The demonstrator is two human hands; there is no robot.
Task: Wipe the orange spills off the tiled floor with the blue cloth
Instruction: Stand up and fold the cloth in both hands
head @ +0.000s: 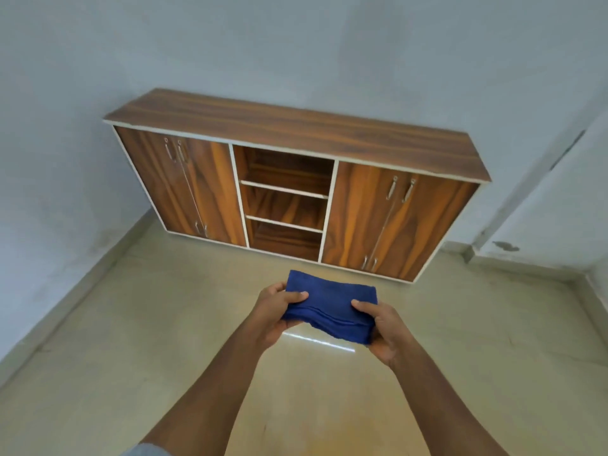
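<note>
A low wood-grain cabinet with white edging (296,179) stands against the pale blue-grey painted wall (296,44), with a pair of closed doors bearing metal handles at each side and open shelves in the centre. The glossy beige tiled floor (131,340) meets the walls at a matching skirting and carries a bright streak of reflected light (320,341). At right, a scuffed wall section (552,209) projects forward.

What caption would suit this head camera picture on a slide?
Both hands, left and right, hold a folded dark blue cloth above the beige tiled floor, facing a brown wooden cabinet.
</note>
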